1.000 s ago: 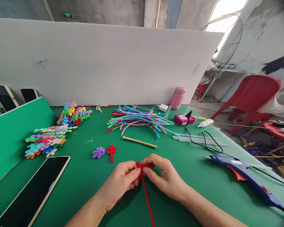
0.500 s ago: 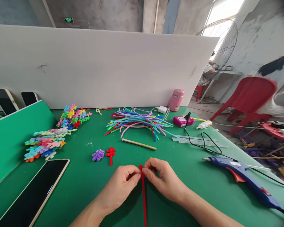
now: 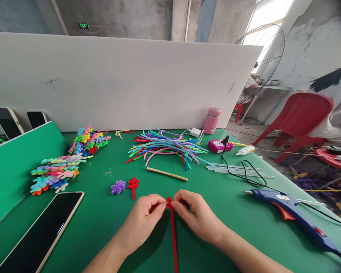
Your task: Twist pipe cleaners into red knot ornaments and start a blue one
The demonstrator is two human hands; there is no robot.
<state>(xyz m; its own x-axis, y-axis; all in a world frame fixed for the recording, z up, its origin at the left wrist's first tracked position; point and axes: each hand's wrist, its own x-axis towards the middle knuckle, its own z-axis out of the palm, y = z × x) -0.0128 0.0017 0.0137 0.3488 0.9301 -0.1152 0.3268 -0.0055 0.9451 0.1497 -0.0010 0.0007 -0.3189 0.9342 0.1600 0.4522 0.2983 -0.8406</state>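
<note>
Head view: red fuzzy strip (image 3: 174, 235), inside right edge of the desk (image 3: 221, 199); probably light, soft, best held at its top.
Left hand (image 3: 147, 218), right hand (image 3: 198, 218): both grips clamped there.

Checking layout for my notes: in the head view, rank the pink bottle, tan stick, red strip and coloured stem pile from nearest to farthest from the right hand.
1. Red strip: pinched by the right hand.
2. Tan stick: ahead, slightly left.
3. Coloured stem pile: beyond the stick.
4. Pink bottle: farthest back, by the white board.
</note>
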